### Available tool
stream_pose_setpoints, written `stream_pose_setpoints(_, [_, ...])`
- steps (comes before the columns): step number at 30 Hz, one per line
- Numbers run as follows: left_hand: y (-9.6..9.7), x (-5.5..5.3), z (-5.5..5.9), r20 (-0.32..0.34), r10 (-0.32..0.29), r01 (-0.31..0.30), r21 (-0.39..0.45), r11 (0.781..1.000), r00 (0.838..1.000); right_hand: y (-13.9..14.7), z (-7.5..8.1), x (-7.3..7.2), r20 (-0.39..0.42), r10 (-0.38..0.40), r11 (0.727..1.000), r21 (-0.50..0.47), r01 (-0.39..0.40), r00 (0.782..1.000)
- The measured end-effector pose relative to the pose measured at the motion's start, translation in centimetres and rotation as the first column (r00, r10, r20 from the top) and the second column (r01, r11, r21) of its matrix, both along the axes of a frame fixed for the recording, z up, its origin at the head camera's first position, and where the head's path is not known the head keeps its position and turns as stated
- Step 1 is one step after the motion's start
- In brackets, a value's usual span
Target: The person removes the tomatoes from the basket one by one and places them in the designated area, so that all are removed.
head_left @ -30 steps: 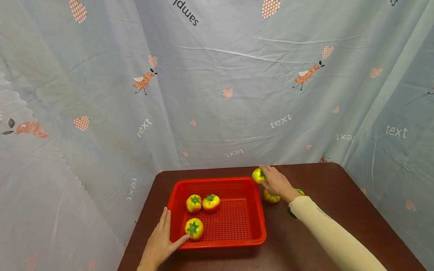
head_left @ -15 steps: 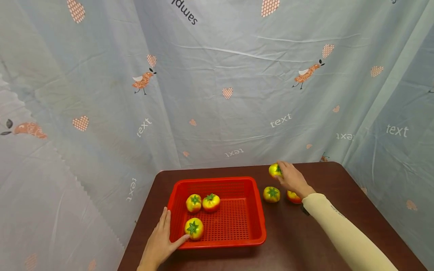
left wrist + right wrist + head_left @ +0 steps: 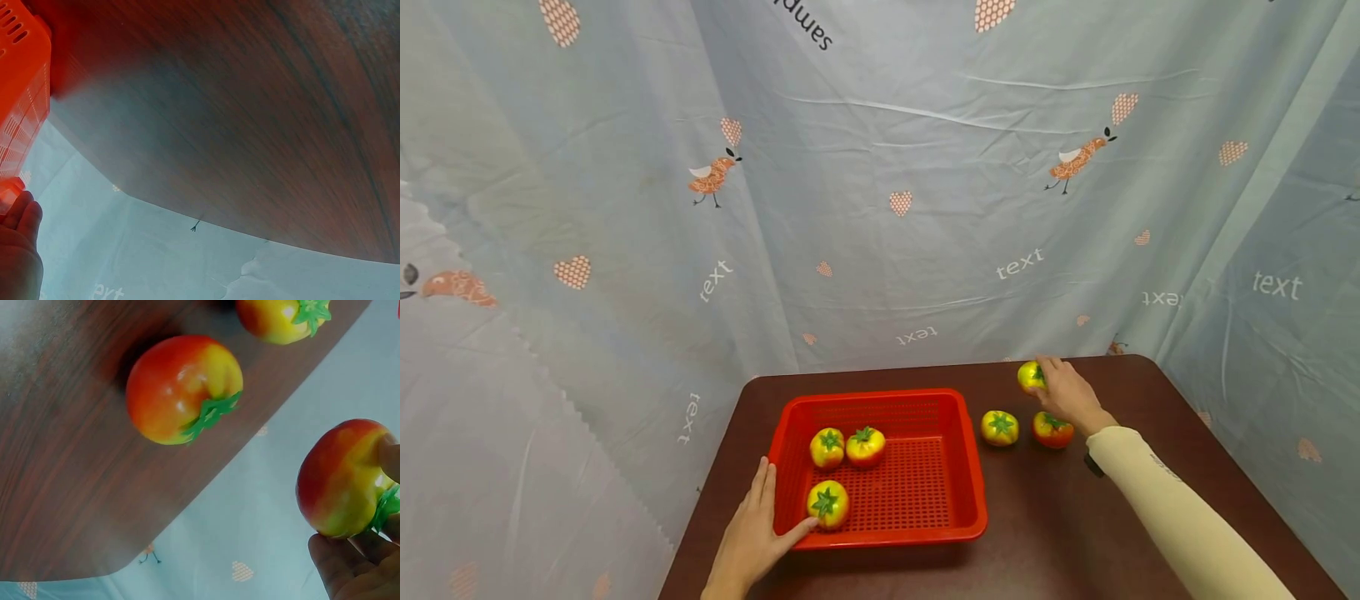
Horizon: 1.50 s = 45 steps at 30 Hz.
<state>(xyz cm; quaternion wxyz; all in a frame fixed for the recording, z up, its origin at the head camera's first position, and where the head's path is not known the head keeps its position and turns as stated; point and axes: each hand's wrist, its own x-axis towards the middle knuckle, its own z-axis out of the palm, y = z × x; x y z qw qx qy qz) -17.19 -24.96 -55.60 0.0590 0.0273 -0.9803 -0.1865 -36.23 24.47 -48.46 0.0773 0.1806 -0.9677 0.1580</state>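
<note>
My right hand (image 3: 1070, 395) grips a red-and-yellow tomato (image 3: 340, 481) with a green leafy top, near the table's far edge. In the right wrist view the thumb and fingertips hold it from opposite sides, off the tabletop. Just below that hand in the head view lies another tomato (image 3: 1052, 430), and left of it a third tomato (image 3: 1000, 428). My left hand (image 3: 751, 533) rests at the near left corner of a red plastic basket (image 3: 880, 540), fingers straight along its outer side and thumb across the rim. Inside the basket are three tomatoes (image 3: 828, 504), grouped toward its left.
The dark brown wooden table (image 3: 1060, 525) has a rounded far right corner. A pale blue patterned curtain (image 3: 887, 275) hangs close behind the table and along both sides.
My right hand has moved right, away from the basket's far right corner, with the tomato in its grip. Both loose tomatoes have come into fuller view. The left hand and basket stay put.
</note>
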Motion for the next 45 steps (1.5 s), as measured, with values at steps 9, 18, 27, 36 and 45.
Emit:
stream_pose_setpoints(9, [-0.1,0.1,-0.2,-0.023,-0.009,0.009,0.002,1.000,1.000,1.4,0.3,-0.1,-0.003,-0.038,0.999,-0.027,0.037,0.999])
stream_pose_setpoints(18, [-0.1,0.0,-0.2,-0.029,-0.009,0.009,0.004,1.000,1.000,2.8,-0.6,-0.2,0.027,-0.135,0.991,-0.023,0.135,0.991])
stream_pose_setpoints(27, [-0.1,0.0,-0.3,-0.034,-0.007,0.007,0.005,1.000,0.999,5.4,-1.8,0.2,0.041,-0.165,0.986,0.021,0.164,0.985])
stream_pose_setpoints(36, [-0.1,0.1,-0.1,-0.010,0.003,-0.003,-0.002,1.000,1.000,7.8,-3.0,0.9,0.105,-0.219,0.976,0.040,0.216,0.970])
stream_pose_setpoints(45, [-0.1,0.0,-0.2,-0.006,-0.002,0.002,-0.007,1.000,1.000,8.9,-4.0,1.2,0.119,-0.242,0.970,0.056,0.237,0.963])
